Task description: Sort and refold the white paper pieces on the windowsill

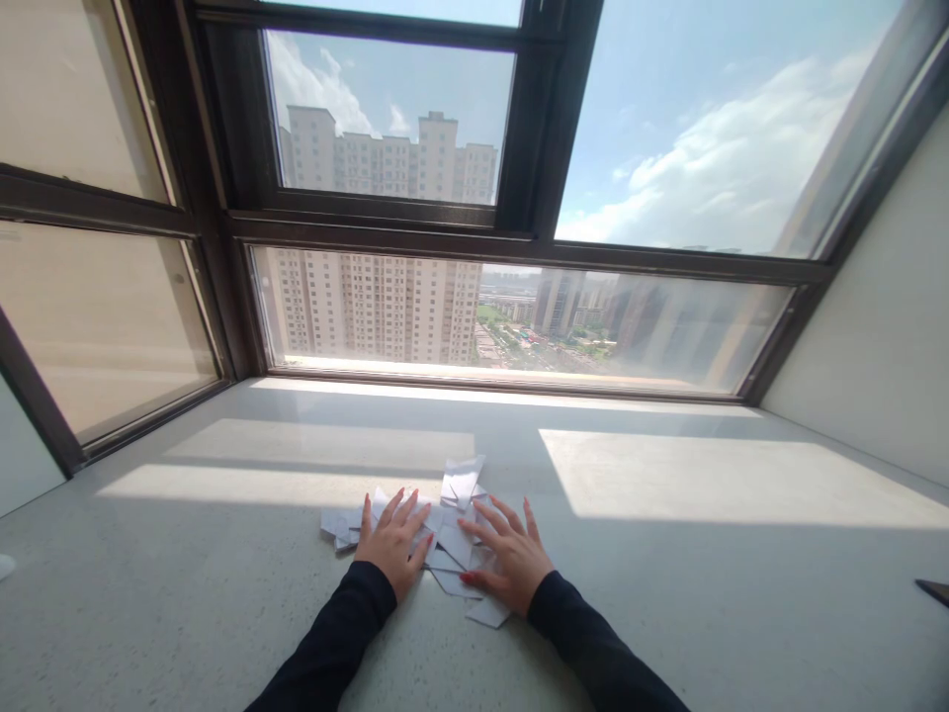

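A loose pile of white paper pieces (pixel 454 539), some with angled edges and folds, lies on the pale speckled sill. My left hand (pixel 394 546) rests palm down over the left part of the pile, its fingers spread. On the right side, my right hand (pixel 510 556) lies over more of the paper, fingers apart too. One piece (pixel 464 479) sticks out beyond the fingertips, and another (pixel 489 612) pokes out below the right hand. The paper beneath both palms is hidden.
The speckled sill (pixel 222 613) runs up to a dark-framed window (pixel 504 388), with bands of sunlight across it. At the right edge lies a dark pointed object (pixel 932 591), partly cut off. A small white thing (pixel 6 567) sits at the left edge.
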Demonstrator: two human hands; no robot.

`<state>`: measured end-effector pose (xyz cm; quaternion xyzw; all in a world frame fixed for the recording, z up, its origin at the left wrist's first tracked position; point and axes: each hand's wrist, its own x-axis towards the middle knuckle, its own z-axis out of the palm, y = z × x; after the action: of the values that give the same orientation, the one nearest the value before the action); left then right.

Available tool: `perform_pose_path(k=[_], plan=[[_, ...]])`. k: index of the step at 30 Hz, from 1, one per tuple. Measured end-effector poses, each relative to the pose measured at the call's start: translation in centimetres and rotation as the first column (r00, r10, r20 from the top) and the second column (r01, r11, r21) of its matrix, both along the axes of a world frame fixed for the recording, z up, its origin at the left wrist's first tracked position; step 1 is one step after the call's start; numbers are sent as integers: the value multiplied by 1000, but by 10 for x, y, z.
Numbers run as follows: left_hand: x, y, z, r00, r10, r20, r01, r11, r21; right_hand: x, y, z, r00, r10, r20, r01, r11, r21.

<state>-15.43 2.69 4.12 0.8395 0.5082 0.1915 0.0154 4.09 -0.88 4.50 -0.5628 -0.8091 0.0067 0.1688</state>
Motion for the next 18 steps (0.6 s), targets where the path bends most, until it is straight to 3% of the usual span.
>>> perform_pose_path(k=[4,8,11,15,18], plan=[[-7,6,2,968,247,31,-249,964,94,17,10,0,964,-264,-40,267,960,87],[-10,10,-6,908,416,57,-418,908,22,29,15,-3,893,-449,-39,451,888,90],[-6,12,-12,934,346,92,-343,938,-47,20,14,-8,920,-384,-79,389,919,61],[-1,12,-11,973,76,217,-75,997,-15,-5,9,-12,943,-92,-319,130,987,100],[2,7,-6,974,-69,216,65,998,25,-8,7,-9,932,-20,-363,82,984,157]])
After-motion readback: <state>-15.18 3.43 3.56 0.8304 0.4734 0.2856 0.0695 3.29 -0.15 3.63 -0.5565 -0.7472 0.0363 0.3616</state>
